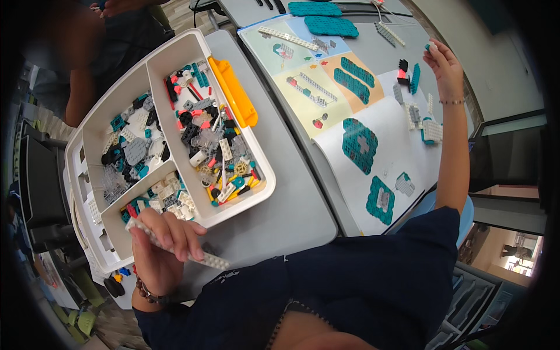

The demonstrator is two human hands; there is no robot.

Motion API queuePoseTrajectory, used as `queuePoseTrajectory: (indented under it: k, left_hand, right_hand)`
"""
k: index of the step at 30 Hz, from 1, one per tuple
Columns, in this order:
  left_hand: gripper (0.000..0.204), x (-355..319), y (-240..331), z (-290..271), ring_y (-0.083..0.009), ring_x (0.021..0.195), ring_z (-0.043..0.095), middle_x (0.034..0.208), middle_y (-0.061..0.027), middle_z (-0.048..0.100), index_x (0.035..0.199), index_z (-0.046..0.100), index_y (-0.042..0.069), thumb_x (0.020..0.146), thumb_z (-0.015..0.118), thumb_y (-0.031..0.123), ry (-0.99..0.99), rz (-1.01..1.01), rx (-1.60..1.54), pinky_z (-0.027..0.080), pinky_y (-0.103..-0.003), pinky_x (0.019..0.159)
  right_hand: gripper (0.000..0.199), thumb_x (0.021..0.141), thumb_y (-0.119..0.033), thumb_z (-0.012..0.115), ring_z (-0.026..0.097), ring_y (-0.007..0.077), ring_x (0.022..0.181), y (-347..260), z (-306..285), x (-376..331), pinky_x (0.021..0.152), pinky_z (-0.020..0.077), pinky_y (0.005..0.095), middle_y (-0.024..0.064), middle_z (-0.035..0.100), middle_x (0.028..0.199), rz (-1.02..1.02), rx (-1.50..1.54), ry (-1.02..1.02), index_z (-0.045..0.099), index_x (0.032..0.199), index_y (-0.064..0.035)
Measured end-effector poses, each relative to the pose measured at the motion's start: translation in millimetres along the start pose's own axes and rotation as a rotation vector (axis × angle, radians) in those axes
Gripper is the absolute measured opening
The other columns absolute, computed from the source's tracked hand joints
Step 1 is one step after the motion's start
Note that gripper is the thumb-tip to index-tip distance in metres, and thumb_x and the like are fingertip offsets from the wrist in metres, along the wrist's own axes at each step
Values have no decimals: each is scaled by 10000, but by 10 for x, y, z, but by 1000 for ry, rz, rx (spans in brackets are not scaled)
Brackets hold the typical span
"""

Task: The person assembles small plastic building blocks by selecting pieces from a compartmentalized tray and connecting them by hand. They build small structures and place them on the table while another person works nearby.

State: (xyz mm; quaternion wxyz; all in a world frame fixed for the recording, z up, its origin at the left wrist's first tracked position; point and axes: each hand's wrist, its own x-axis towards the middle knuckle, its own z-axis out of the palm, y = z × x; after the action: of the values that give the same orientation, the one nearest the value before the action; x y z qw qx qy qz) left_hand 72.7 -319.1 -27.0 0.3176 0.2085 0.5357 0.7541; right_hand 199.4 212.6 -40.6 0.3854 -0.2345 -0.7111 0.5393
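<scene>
My left hand [163, 248] is closed around a long, narrow white studded building plate [213, 260], at the near edge of a white compartment tray [265, 198]. One end of the plate sticks out past my fingers toward my body. Far to the right, my right hand [446, 70] is raised with its fingertips pinched on a small teal and white building piece [430, 46], whose exact shape is too small to make out. Below that hand lie a teal beam [415, 79], a black and red part [402, 73] and a partly built white and grey assembly [415, 116].
Mixed grey, black, teal and yellow pieces fill the tray's compartments; an orange latch [233, 93] is on its side. A large picture instruction sheet [297, 111] spreads over the right table. Teal panels [329, 26] lie at the back. Another person's arm [76, 96] shows at upper left.
</scene>
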Motion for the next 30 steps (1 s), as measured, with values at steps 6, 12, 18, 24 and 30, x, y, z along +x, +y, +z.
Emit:
queuePoseTrajectory:
  k: [6, 12, 18, 24, 30]
  left_hand:
    - [418, 17, 140, 55, -86, 493, 359, 579, 28, 322, 826, 400, 101, 899, 295, 500, -96, -23, -183, 415, -284, 575]
    - [458, -185, 20, 170, -74, 578, 390, 678, 13, 397, 1066, 392, 22, 763, 647, 252, -289, -6, 117, 339, -212, 512]
    - [544, -176, 40, 22, -90, 577, 461, 759, -65, 530, 1012, 464, 5, 674, 749, 323, -484, 569, 596, 352, -203, 478]
    - [374, -231, 132, 47, -106, 522, 497, 770, -112, 563, 955, 493, -6, 712, 716, 170, -451, 550, 694, 379, -204, 441]
    - [258, -216, 92, 90, -121, 542, 529, 771, -118, 561, 947, 474, -18, 759, 632, 61, -418, 540, 732, 401, -211, 459]
  right_hand:
    - [357, 786, -99, 596, 550, 96, 804, -765, 1044, -1507, 779, 447, 241, 40, 575, 914, 56, 232, -307, 519, 1119, 3]
    - [271, 757, -15, 642, 530, 98, 869, -1293, 1897, -2464, 767, 437, 240, 50, 551, 938, 25, 492, -899, 573, 1019, -24]
    - [248, 718, -12, 690, 543, 107, 890, -1353, 2203, -2750, 773, 449, 241, 43, 543, 906, 117, 731, -889, 588, 944, -22]
    - [227, 702, 11, 696, 572, 113, 885, -1354, 2252, -2780, 786, 477, 241, 54, 566, 913, 189, 780, -883, 582, 898, -8]
    - [208, 723, 13, 675, 576, 108, 874, -1292, 2254, -2743, 775, 488, 238, 60, 580, 924, 200, 759, -900, 559, 895, -1]
